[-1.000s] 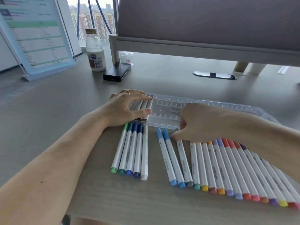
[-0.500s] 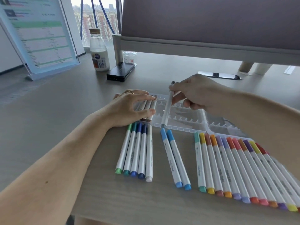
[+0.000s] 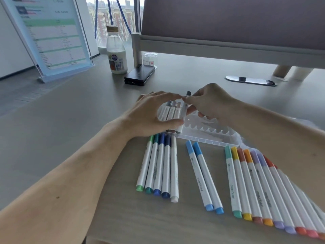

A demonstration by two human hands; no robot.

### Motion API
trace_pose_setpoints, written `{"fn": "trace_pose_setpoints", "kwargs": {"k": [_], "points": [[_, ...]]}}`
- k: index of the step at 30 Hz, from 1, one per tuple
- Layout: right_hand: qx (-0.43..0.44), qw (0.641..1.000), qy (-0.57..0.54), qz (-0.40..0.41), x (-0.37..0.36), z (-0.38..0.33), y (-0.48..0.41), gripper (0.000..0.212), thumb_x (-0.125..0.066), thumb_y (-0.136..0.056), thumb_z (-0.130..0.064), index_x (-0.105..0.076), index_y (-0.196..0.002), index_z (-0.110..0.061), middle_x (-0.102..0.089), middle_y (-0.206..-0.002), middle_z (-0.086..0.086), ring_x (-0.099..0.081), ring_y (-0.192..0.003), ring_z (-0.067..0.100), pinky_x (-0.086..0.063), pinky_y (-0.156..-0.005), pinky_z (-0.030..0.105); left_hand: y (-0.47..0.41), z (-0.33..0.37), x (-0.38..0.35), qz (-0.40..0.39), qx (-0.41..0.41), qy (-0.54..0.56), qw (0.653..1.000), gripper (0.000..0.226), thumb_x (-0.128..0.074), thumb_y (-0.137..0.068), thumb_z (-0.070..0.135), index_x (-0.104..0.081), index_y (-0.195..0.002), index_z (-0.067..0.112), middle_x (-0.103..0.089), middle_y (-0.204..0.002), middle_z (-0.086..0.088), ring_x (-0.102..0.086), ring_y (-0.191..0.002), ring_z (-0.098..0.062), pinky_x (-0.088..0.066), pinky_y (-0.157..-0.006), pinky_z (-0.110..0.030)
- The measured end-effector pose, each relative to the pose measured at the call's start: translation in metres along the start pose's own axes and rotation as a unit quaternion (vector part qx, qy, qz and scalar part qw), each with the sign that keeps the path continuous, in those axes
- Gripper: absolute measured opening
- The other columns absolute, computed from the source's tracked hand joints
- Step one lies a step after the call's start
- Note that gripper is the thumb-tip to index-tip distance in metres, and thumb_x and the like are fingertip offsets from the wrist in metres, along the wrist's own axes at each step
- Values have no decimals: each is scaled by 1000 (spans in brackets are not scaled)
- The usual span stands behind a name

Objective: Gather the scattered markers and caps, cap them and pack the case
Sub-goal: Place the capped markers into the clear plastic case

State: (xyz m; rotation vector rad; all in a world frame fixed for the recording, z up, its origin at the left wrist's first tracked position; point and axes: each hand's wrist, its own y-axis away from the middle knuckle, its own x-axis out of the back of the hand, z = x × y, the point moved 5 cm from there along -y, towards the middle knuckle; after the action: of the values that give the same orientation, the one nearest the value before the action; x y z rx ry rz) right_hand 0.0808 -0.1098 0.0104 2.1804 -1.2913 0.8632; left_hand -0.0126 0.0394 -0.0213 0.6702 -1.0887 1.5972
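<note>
A grey-capped marker (image 3: 182,111) is pinched by the right hand (image 3: 211,104) and tilted over the left end of the clear case (image 3: 202,138), just beside three slotted markers (image 3: 171,111). The left hand (image 3: 149,117) is arched over these, fingers extended, gripping nothing. Open slots are left rightward. Loose markers (image 3: 260,187) are lined along the case's near edge.

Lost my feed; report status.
Right hand pinches grey marker, lower end in case. Left hand arched over packed markers. Nothing seen blocking next slots.
</note>
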Motion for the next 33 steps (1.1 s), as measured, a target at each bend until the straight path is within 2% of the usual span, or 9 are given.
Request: {"fn": "trace_pose_setpoints", "kwargs": {"k": [5, 9, 11, 15, 21, 24, 27, 33], "points": [[32, 997, 64, -27, -2, 0, 7, 26, -79, -86, -44, -77, -74, -20, -64, -47, -9, -46, -36, 3, -33, -32, 13, 0, 2, -2, -33, 16, -7, 999, 74, -66, -85, 69, -42, -152, 46, -50, -151, 19, -39, -141, -11, -30, -118, -46], [30, 996, 66, -57, -1, 1, 12, 22, -82, -83, -43, -77, -80, -22, -59, -42, -11, -41, -30, 2, -32, -32, 13, -1, -2, -8, -65, 10, 5, 998, 70, -54, -83, 78, -48, -147, 49, -53, -142, 23, -43, -135, -7, -37, -114, -48], [19, 995, 65, -78, -1, 2, 15, 23, -84, -81, -43, -79, -81, -21, -59, -43, -10, -39, -33, 3, -33, -34, 15, -1, -5, -10, -77, 12, 12, 997, 71, -50, -81, 81, -50, -144, 50, -51, -141, 24, -44, -132, -7, -39, -112, -47], [4, 992, 69, -108, -2, 3, 17, 27, -84, -78, -46, -82, -76, -20, -55, -44, -10, -38, -44, 8, -33, -37, 18, -2, -5, -11, -85, 12, -3, 996, 75, -44, -79, 85, -49, -146, 51, -46, -147, 22, -40, -136, -9, -33, -114, -49], [-19, 990, 63, -122, -2, 6, 18, 30, -83, -77, -50, -82, -79, -20, -50, -38, -10, -36, -42, 8, -31, -36, 16, -2, -5, -12, -88, 17, 0, 996, 76, -48, -78, 85, -48, -146, 52, -44, -149, 21, -40, -137, -9, -32, -110, -40], [-22, 990, 65, -123, -3, 6, 17, 32, -84, -75, -51, -82, -81, -20, -50, -39, -10, -36, -41, 9, -33, -37, 17, -2, -4, -11, -85, 18, -4, 996, 70, -54, -81, 81, -51, -145, 51, -44, -147, 22, -39, -136, -8, -32, -114, -45], [-34, 989, 62, -126, -4, 8, 16, 34, -85, -74, -52, -82, -81, -19, -50, -40, -8, -34, -40, 10, -33, -39, 18, -2, -5, -11, -82, 20, -9, 996, 72, -53, -78, 83, -53, -143, 52, -44, -147, 24, -39, -139, -8, -31, -118, -51], [-29, 991, 58, -119, -6, 9, 15, 32, -84, -75, -51, -82, -79, -19, -51, -39, -9, -37, -43, 10, -34, -38, 18, -3, -4, -11, -86, 22, -8, 996, 75, -49, -75, 86, -52, -143, 53, -43, -149, 24, -38, -140, -9, -29, -118, -53]]}}
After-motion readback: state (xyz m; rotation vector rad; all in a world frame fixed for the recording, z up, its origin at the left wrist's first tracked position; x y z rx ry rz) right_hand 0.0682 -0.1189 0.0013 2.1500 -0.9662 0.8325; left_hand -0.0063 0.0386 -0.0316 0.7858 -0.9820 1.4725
